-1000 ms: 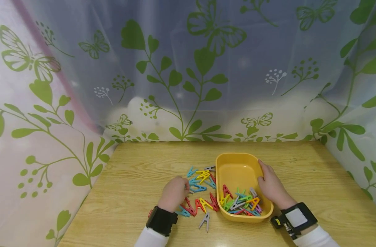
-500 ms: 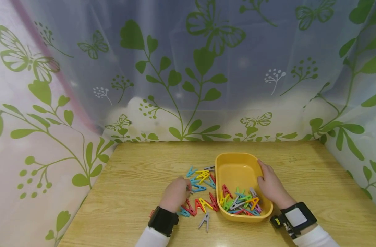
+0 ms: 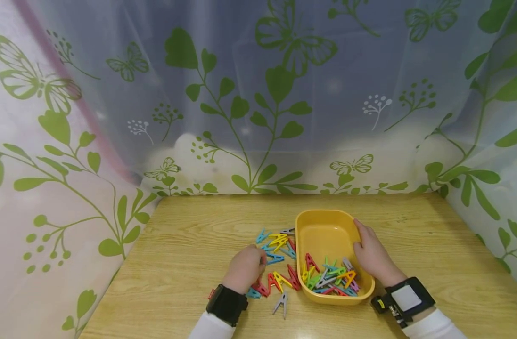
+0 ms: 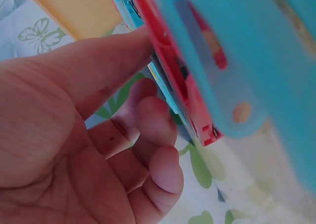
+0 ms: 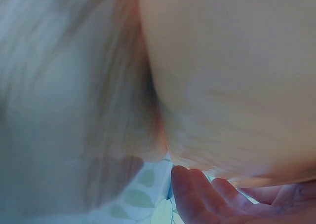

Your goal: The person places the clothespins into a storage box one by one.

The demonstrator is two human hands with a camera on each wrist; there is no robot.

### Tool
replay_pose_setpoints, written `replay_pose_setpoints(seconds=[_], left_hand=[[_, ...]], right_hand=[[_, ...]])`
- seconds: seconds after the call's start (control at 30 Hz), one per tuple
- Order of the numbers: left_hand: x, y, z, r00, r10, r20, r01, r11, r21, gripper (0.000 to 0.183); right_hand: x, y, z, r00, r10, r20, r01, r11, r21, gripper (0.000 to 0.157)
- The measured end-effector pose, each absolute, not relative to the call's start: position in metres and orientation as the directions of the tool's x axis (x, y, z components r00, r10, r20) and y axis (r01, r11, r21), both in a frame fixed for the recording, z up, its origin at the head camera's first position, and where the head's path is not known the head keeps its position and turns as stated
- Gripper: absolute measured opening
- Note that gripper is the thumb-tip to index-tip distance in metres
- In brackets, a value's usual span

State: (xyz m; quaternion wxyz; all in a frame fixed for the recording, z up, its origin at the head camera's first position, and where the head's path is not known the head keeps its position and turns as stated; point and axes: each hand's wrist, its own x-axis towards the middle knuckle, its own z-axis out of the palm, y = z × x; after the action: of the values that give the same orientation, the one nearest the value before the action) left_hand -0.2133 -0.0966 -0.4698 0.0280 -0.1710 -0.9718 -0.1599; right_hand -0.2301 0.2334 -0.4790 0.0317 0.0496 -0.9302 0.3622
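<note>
A yellow plastic tub (image 3: 326,221) stands on the table, with several coloured clothespins (image 3: 330,278) heaped at its near end. My right hand (image 3: 374,256) grips the tub's right wall; in the right wrist view its fingers (image 5: 197,189) show low in the frame, below a large blurred pale surface. To the tub's left, my left hand (image 3: 245,268) is down among loose clothespins, palm and curled fingers facing the left wrist camera. Its thumb reaches a red clothespin (image 4: 197,103), which covers the thumb tip. The index fingertip is hidden, so a pinch cannot be confirmed.
Blue, yellow and red clothespins (image 3: 278,242) lie loose between the left hand and the tub. A grey clothespin (image 3: 281,303) lies nearest the front. Patterned curtains (image 3: 241,117) enclose the wooden table (image 3: 190,235) at the back and sides.
My left hand has shifted slightly right and toward the front, now over the red clothespin and covering the grey one seen at its fingertips. The right hand and tub have stayed in place.
</note>
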Motion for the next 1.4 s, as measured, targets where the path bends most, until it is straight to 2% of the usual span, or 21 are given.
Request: replay_pose_setpoints(seconds=[0.2,0.33,0.5,0.77,0.9,1.07,1.4], left_hand=[[-0.215,-0.097,-0.468,-0.93,0.321,0.179,0.357,0.903,0.239,0.012],[-0.215,-0.097,-0.462,-0.922,0.3,0.246,0.355,0.908,0.224,0.015],[-0.213,-0.097,-0.451,-0.905,0.261,0.337,0.357,0.896,0.263,0.013],[-0.2,-0.085,-0.428,-0.837,0.255,0.484,0.457,0.813,0.361,0.007],[-0.191,-0.073,-0.42,-0.816,0.28,0.505,0.51,0.759,0.404,0.006],[-0.182,-0.058,-0.42,-0.791,0.371,0.486,0.582,0.703,0.41,0.007],[-0.173,-0.038,-0.437,-0.732,0.522,0.438,0.673,0.656,0.343,0.007]], right_hand=[[-0.23,0.233,-0.479,-0.993,-0.071,0.097,-0.118,0.726,-0.677,0.06],[-0.229,0.233,-0.478,-0.993,-0.07,0.095,-0.116,0.724,-0.68,0.06],[-0.229,0.233,-0.477,-0.992,-0.071,0.101,-0.121,0.725,-0.678,0.06],[-0.229,0.233,-0.477,-0.991,-0.074,0.114,-0.132,0.727,-0.674,0.06],[-0.229,0.233,-0.476,-0.991,-0.074,0.111,-0.13,0.727,-0.674,0.06],[-0.229,0.234,-0.477,-0.992,-0.074,0.104,-0.125,0.725,-0.677,0.06],[-0.23,0.234,-0.48,-0.992,-0.075,0.098,-0.122,0.721,-0.682,0.06]])
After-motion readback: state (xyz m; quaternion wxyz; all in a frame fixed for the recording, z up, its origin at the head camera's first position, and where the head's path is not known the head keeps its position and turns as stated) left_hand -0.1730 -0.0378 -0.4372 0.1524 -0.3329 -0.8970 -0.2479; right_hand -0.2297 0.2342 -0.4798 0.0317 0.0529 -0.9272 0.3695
